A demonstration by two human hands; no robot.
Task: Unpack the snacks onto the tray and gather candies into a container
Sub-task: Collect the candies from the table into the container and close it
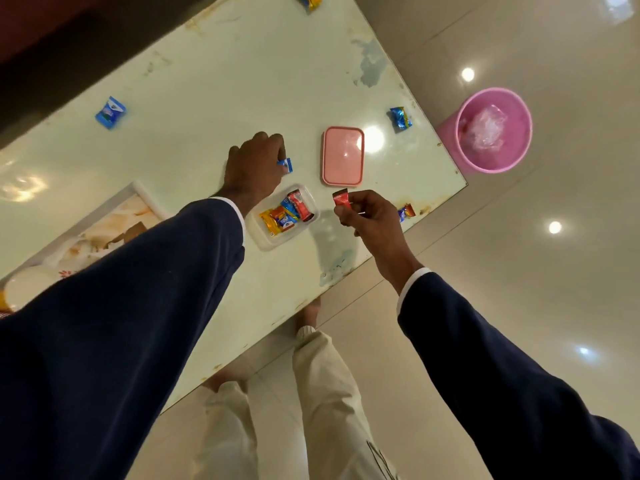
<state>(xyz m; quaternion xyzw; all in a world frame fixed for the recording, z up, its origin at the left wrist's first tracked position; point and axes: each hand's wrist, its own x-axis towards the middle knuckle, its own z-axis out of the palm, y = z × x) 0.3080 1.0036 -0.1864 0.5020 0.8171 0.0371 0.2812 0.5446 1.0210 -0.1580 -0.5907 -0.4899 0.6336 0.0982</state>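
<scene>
A clear plastic container (265,237) sits on the pale table (207,81) and holds several wrapped candies (289,213). My left hand (254,168) is just beyond it, its fingers curled round a small blue candy (286,165). My right hand (370,216) hovers to the right of the container and pinches a red candy (341,199). The pink lid (343,155) lies flat beyond the container. Loose candies lie apart on the table: a blue one at the far left (110,112), a blue one near the right edge (400,119), an orange one at the far end (309,0), and one behind my right hand (406,212).
A white tray (138,192) with pale snacks lies at the left, partly under my left sleeve. A pink bucket (493,129) with clear plastic inside stands on the floor past the table's right edge. My legs and feet show below the near edge.
</scene>
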